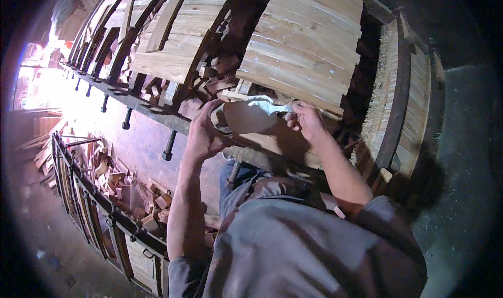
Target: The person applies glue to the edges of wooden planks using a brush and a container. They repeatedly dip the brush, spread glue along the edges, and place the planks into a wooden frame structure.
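Observation:
My left hand (205, 133) is wrapped round one end of a rounded tan container (246, 118) whose upper edge is smeared white. At the container's right side, my right hand (305, 121) pinches a white-coated, handle-like piece (280, 109). Whether that piece is separate from the container or part of it, I cannot tell. Both hands are above the near edge of a clamp rack, in front of a panel of pale boards (304, 36) joined side by side with white streaks along the seams. A pale board (262, 139) lies just below the container.
Another board panel (178, 33) lies to the left with a loose strip on it. Bolts (168, 145) stick out from the rack's dark near rail (157, 114). Wood offcuts (152, 206) are heaped at lower left beside a second rack (86, 190). More panels stand on edge at right (382, 88).

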